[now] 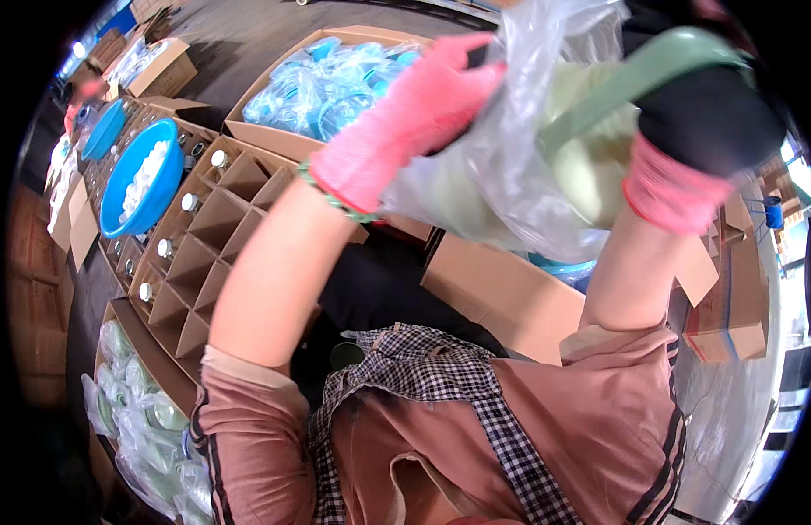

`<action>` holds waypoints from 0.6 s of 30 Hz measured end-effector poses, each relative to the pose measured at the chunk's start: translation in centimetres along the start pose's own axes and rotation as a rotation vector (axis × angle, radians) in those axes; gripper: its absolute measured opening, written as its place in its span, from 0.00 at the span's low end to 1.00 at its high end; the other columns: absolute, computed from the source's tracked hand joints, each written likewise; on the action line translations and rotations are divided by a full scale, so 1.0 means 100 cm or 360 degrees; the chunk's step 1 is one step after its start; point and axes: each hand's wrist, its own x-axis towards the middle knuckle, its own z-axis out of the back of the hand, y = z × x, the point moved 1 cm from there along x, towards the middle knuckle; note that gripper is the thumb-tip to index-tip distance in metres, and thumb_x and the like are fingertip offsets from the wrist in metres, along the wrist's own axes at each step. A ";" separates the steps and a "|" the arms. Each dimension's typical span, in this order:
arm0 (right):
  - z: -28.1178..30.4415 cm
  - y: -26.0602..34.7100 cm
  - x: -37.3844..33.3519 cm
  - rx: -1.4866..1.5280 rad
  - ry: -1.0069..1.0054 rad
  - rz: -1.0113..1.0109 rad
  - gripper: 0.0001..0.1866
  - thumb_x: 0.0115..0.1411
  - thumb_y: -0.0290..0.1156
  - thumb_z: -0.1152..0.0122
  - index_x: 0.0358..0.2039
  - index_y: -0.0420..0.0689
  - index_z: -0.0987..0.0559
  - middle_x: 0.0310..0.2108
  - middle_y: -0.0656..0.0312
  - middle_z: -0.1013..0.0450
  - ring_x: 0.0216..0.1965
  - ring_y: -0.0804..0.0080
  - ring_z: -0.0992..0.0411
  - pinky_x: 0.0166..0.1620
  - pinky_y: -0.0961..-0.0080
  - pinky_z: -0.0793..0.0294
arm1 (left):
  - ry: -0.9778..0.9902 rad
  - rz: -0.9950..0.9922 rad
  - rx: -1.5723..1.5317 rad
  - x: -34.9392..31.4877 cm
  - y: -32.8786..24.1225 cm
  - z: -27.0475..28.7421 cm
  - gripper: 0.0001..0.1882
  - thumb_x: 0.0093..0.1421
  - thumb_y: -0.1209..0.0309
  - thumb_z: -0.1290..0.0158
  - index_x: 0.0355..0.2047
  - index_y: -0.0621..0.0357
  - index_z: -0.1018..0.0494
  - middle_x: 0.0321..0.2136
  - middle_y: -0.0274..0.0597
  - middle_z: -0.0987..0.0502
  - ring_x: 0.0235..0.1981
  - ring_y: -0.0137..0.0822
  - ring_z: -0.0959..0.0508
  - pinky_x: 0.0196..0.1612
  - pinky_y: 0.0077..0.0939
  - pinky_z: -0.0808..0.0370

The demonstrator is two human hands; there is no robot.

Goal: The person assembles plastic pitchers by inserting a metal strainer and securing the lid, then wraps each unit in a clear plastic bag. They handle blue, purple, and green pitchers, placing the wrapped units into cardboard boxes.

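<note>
Up at chest height and beyond, a clear plastic bag (519, 149) hangs around a pale green, jug-like plastic vessel (589, 175). The vessel has a broad, curved darker green handle (637, 83). My left hand (405, 118), in a pink glove with a dark palm, closes on the bag's left side. On the right, my right hand (698, 140) wears a similar glove with a black coating. It is closed at the handle's right end, and motion blurs its fingers. Below the bag lies an open cardboard carton (510, 289) with something blue (563, 267) in it.
At left, a divided carton (208, 227) holds several white-capped bottles. A blue basin (112, 210) with small white pieces rests beyond it. Cartons hold bagged blue items (331, 87) and bagged green items (147, 429). More boxes (729, 289) stand right. Another person (83, 94) is far left.
</note>
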 end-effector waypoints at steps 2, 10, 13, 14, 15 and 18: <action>0.008 -0.008 -0.016 0.0121 -0.0315 -0.0056 0.08 0.50 0.37 0.52 0.23 0.45 0.32 0.23 0.60 0.35 0.31 0.65 0.35 0.42 0.66 0.36 | 0.0084 -0.0084 0.0542 -0.003 0.035 -0.005 0.14 0.54 0.66 0.53 0.37 0.62 0.30 0.29 0.46 0.25 0.34 0.30 0.28 0.36 0.27 0.32; 0.008 -0.048 -0.030 0.0223 -0.0505 0.0182 0.04 0.50 0.29 0.57 0.24 0.45 0.33 0.23 0.58 0.32 0.31 0.63 0.34 0.42 0.66 0.35 | 0.0277 0.0200 -0.0209 -0.024 0.056 -0.047 0.44 0.44 0.68 0.42 0.57 0.61 0.54 0.53 0.45 0.42 0.53 0.33 0.42 0.54 0.28 0.42; -0.016 -0.052 -0.034 -0.0058 -0.0534 0.0488 0.04 0.52 0.30 0.56 0.27 0.46 0.34 0.23 0.60 0.33 0.31 0.66 0.34 0.41 0.69 0.34 | 0.0214 -0.0022 0.0245 -0.027 0.060 -0.037 0.48 0.42 0.62 0.41 0.58 0.64 0.57 0.55 0.52 0.47 0.58 0.41 0.47 0.57 0.30 0.47; -0.014 -0.057 -0.037 -0.0105 -0.0526 0.0525 0.04 0.53 0.31 0.56 0.28 0.45 0.34 0.23 0.60 0.33 0.31 0.66 0.34 0.41 0.69 0.34 | 0.0144 -0.0059 0.0383 -0.028 0.060 -0.038 0.49 0.42 0.61 0.41 0.58 0.64 0.58 0.56 0.54 0.49 0.58 0.43 0.48 0.58 0.31 0.48; -0.012 -0.051 -0.032 -0.0144 -0.0492 0.0531 0.04 0.53 0.31 0.55 0.28 0.45 0.34 0.24 0.59 0.33 0.32 0.65 0.34 0.42 0.69 0.35 | 0.0259 -0.0001 0.0330 -0.020 0.069 -0.046 0.50 0.42 0.59 0.41 0.58 0.64 0.58 0.56 0.56 0.50 0.58 0.45 0.49 0.58 0.32 0.49; 0.004 -0.065 -0.044 -0.0227 -0.0576 0.0385 0.07 0.52 0.30 0.58 0.31 0.44 0.34 0.29 0.55 0.31 0.35 0.62 0.34 0.45 0.65 0.36 | 0.0287 -0.0079 0.0462 -0.019 0.110 -0.045 0.44 0.43 0.60 0.40 0.55 0.63 0.52 0.51 0.51 0.44 0.53 0.41 0.44 0.56 0.32 0.46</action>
